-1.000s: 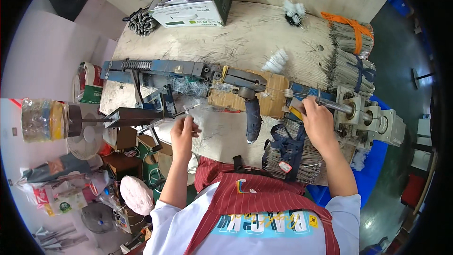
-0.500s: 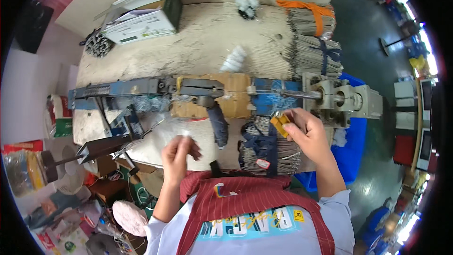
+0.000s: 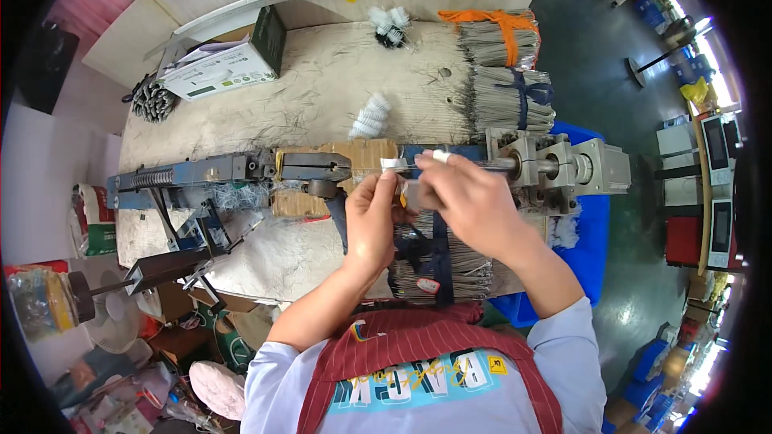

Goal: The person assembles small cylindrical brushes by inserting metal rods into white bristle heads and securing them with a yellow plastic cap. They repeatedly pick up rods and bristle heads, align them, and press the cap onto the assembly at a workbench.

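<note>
- thin wire [image 3: 366, 168] runs btwn the dark clamp [image 3: 310, 165] and the metal shaft [image 3: 505, 165], over the cardboard [image 3: 374, 149] on the tabletop [image 3: 314, 112]
- imo: keep wire straight, go light w/ fingertips, don't bend it sideways nr the shaft
- L hand [image 3: 372, 221] comes up from below, thumb side up, fingers narrow nr a small white piece [image 3: 394, 164]; can't tell if they're gripping it
- R hand [image 3: 474, 205] angles in fm the right, palm down, fingers curled nr wire; can't tell what's held
- yellow bit [image 3: 404, 200] shows btwn hands, mostly hidden
</note>
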The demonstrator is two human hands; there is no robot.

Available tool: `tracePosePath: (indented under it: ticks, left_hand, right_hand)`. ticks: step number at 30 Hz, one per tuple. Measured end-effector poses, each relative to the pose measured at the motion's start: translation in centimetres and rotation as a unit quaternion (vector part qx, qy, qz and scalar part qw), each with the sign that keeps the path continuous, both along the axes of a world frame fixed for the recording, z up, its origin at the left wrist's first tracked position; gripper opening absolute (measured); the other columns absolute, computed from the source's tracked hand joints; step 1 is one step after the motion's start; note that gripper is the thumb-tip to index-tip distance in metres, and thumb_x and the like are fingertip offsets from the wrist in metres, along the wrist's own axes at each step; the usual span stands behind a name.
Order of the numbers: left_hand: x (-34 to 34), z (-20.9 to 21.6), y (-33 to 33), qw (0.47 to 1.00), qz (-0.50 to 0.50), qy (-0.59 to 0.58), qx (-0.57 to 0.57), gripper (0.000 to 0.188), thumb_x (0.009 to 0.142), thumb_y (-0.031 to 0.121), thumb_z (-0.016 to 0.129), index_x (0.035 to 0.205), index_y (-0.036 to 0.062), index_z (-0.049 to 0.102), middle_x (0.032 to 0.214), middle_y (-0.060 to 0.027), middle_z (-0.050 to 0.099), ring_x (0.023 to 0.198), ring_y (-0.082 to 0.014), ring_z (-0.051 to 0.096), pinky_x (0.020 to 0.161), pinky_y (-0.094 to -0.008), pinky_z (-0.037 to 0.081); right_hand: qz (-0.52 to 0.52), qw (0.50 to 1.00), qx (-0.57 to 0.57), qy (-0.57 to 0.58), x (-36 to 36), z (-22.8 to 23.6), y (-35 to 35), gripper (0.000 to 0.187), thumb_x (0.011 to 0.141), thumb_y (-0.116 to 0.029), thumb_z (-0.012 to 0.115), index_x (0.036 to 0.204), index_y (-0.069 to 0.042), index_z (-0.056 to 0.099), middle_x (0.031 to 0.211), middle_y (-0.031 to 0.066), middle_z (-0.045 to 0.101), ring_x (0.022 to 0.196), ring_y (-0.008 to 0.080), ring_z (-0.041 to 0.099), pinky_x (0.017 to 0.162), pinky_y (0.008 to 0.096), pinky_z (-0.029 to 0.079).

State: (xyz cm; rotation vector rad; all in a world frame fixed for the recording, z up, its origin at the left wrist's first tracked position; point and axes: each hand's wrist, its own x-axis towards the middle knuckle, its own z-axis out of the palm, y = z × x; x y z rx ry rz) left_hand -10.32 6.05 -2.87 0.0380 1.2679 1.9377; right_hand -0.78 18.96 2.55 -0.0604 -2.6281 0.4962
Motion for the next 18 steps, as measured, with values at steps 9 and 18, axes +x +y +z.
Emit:
tracePosePath:
  ticks: [9, 18]
  left_hand:
    - [0.4, -0.2, -0.6, 1.000, 0.000, 0.028, -0.004, 0.029, 0.101, 0.028, 0.050, 0.090, 0.0022, 0.058, 0.072, -0.0065, 0.062, 0.057, -0.0130, 0.059, 0.051, -0.0245, 0.046]
    - [0.6, 0.3, -0.7, 1.000, 0.009, -0.004, -0.002, 0.032, 0.101, 0.030, 0.050, 0.091, 0.0009, 0.058, 0.068, -0.0071, 0.062, 0.052, -0.0141, 0.059, 0.046, -0.0245, 0.045]
  right_hand:
    - [-0.005, 0.998, -0.018, -0.056, -3.6, 2.1, 2.8, 0.014, 0.078, -0.009, 0.067, 0.089, -0.006, 0.060, 0.082, 0.0102, 0.065, 0.075, 0.0303, 0.064, 0.065, 0.0412, 0.051]
    - [0.139, 0.953, -0.083, -0.255, -7.4, 1.0, 4.6, 0.018, 0.087, -0.023, 0.062, 0.091, -0.005, 0.061, 0.073, 0.0162, 0.063, 0.071, 0.0385, 0.061, 0.062, 0.0481, 0.046]
